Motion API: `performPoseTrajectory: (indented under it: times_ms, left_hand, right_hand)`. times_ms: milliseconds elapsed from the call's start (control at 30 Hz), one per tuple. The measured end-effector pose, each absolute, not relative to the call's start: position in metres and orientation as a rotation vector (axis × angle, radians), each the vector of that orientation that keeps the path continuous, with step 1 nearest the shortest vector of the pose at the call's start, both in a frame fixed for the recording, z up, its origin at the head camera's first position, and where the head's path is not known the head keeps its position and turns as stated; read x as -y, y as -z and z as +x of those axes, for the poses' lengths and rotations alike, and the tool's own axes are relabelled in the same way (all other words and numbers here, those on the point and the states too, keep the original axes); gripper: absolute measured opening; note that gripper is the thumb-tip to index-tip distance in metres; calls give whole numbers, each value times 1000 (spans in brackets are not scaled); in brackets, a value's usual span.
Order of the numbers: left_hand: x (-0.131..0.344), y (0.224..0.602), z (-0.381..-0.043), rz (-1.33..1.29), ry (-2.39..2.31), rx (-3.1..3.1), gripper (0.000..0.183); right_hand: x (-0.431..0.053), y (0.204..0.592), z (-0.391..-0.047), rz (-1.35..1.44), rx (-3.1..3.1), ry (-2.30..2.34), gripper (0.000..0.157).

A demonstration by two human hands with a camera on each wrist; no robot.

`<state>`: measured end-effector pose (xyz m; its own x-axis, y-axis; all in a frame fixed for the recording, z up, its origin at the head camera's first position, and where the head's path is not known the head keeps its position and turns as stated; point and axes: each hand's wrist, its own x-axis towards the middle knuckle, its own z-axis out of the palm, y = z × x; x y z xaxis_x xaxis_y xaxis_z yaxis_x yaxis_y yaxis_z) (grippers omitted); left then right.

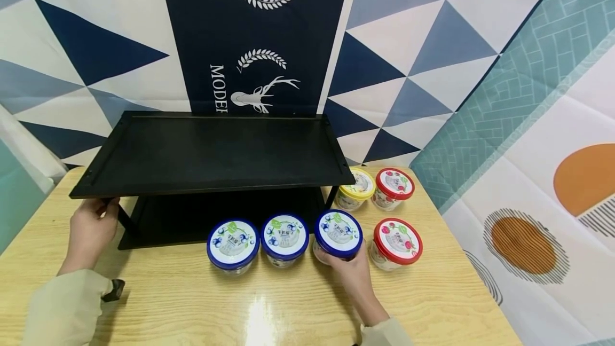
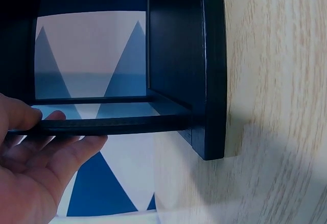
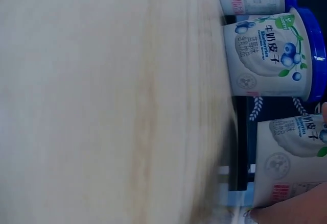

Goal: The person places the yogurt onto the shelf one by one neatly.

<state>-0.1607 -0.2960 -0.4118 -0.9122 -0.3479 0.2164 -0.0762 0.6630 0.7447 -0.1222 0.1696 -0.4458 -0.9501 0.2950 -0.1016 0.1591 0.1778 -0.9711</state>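
My left hand (image 1: 91,228) grips the left front post (image 2: 117,125) of a black two-tier shelf (image 1: 221,151), just under its top board; in the left wrist view the thumb and fingers lie around the post. At the shelf's right front corner my right hand (image 1: 353,276) holds a blue-lidded blueberry yogurt tub (image 1: 338,233), its fingers around the tub's side. Two matching blue-lidded tubs stand to the left of it, a middle one (image 1: 285,239) and a left one (image 1: 233,244), both before the shelf's front edge. The right wrist view shows the held tub (image 3: 291,157) only in part.
Right of the shelf stand a yellow-lidded tub (image 1: 356,186), a red-lidded tub (image 1: 394,185) at the back and another red-lidded tub (image 1: 397,240) nearer, close to my right hand. Patterned cloth (image 1: 384,68) hangs behind the wooden table (image 1: 202,303).
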Motion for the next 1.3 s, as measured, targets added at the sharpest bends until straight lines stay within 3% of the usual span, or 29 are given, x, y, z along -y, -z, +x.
performPoseTrajectory:
  times_ms: [700,1300]
  left_hand:
    - [296,410,-159,337,1146,2542,41]
    - [295,409,-159,319,1136,2536,39]
  right_hand:
    - [-171,413,-112,-227,2285,-1881,82]
    - [-179,388,-110,-25,2311,-1948,77]
